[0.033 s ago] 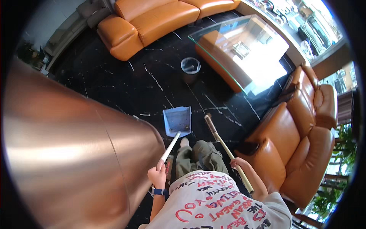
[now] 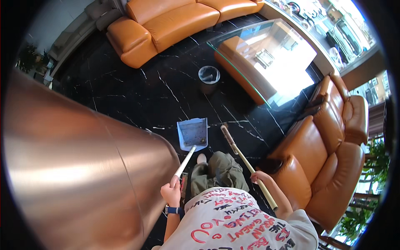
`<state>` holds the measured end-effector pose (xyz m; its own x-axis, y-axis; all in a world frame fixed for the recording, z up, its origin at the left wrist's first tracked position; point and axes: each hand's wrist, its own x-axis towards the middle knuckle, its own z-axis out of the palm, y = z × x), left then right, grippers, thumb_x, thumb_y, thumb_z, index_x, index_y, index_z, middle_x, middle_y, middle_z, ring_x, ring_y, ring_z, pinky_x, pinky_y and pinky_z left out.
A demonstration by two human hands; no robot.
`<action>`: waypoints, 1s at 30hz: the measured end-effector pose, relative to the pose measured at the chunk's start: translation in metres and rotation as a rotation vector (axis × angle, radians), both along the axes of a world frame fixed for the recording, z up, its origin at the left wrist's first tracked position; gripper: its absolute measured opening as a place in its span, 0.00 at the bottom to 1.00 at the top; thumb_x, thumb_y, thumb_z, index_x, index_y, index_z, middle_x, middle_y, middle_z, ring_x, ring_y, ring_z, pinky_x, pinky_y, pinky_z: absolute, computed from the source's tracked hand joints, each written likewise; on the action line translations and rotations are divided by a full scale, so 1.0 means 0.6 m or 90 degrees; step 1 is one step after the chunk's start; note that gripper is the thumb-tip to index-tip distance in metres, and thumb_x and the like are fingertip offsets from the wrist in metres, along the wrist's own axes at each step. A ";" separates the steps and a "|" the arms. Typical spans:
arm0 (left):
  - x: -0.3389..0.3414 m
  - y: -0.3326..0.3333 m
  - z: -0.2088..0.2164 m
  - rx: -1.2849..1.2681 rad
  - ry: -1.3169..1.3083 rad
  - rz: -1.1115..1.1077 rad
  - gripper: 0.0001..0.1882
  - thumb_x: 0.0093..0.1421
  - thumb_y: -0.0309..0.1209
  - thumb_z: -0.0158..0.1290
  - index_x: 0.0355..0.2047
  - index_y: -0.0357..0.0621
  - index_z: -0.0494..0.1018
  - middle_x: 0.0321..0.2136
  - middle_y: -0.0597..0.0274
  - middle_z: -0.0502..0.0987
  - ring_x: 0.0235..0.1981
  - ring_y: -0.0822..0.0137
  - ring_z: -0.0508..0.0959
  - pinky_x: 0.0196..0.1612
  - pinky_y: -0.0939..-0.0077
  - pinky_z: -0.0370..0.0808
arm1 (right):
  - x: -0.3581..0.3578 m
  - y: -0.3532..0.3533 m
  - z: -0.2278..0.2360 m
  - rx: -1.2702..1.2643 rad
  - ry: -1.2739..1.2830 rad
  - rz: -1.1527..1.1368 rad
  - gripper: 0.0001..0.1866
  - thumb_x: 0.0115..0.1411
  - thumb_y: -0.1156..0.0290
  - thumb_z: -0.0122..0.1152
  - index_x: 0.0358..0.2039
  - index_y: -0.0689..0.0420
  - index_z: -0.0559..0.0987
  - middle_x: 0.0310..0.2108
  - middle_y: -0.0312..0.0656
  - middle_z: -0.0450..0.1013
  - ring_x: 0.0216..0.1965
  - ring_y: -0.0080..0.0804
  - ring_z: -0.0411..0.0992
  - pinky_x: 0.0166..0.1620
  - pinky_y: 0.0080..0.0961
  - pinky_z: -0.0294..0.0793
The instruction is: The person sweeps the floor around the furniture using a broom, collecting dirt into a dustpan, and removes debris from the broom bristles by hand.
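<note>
My left hand (image 2: pixel 171 192) is closed round the pale long handle of a blue dustpan (image 2: pixel 193 131). The dustpan is just ahead of my feet, its open side facing away from me, with small bits of debris in it. In my right hand (image 2: pixel 259 176) is the light yellow handle of a broom (image 2: pixel 246 161), gripped partway along, with its top end reaching back past my forearm. The narrow broom head points forward, a little right of the dustpan and apart from it. Its bristles are hard to make out.
A large copper-coloured curved surface (image 2: pixel 83 166) fills the left side. Ahead on the black veined floor (image 2: pixel 137 96) stands a lined bin (image 2: pixel 209 75). A glass-topped table (image 2: pixel 266 58) is beyond it. Orange leather sofas stand at the back (image 2: pixel 179 29) and right (image 2: pixel 291 141).
The view has shifted slightly, so the bin and furniture sit a little lower. The dustpan and broom head appear slightly farther left; both hands keep their grips.
</note>
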<state>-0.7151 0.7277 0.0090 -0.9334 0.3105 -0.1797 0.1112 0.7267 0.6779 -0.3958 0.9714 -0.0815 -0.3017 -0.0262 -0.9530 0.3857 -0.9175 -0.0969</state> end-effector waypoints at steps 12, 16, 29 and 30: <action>-0.253 0.252 0.005 0.173 -0.143 0.230 0.16 0.44 0.28 0.54 0.06 0.32 0.64 0.04 0.63 0.65 0.07 0.75 0.66 0.09 0.81 0.60 | -0.478 0.418 -0.021 -0.317 0.109 -0.062 0.10 0.49 0.77 0.40 0.13 0.58 0.58 0.10 0.30 0.54 0.08 0.13 0.55 0.10 0.05 0.60; -0.363 0.327 0.008 0.041 -0.071 0.249 0.15 0.42 0.29 0.55 0.07 0.32 0.65 0.04 0.59 0.65 0.07 0.71 0.68 0.11 0.76 0.62 | -0.606 0.516 -0.021 -0.456 0.202 -0.210 0.09 0.48 0.77 0.40 0.13 0.60 0.58 0.12 0.33 0.58 0.09 0.15 0.60 0.13 0.06 0.64; -0.720 0.515 -0.095 -0.373 -0.052 -0.069 0.16 0.43 0.41 0.50 0.16 0.37 0.70 0.17 0.47 0.70 0.23 0.51 0.72 0.24 0.62 0.69 | -0.981 0.873 0.047 -0.478 0.385 -0.510 0.05 0.47 0.78 0.38 0.16 0.61 0.57 0.12 0.34 0.58 0.09 0.18 0.60 0.15 0.11 0.66; -0.741 0.506 -0.134 -0.433 -0.170 -0.020 0.15 0.46 0.42 0.47 0.19 0.41 0.71 0.18 0.50 0.71 0.24 0.52 0.73 0.25 0.62 0.69 | -0.993 0.881 0.062 -0.486 0.383 -0.528 0.06 0.47 0.78 0.37 0.15 0.60 0.56 0.11 0.33 0.57 0.09 0.18 0.59 0.15 0.11 0.66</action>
<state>-1.1598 1.0316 -0.0712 -0.8234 0.0752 -0.5625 0.0335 0.9959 0.0841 -0.9917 1.4997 -0.0444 -0.8672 -0.1022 -0.4874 -0.2472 -0.7612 0.5995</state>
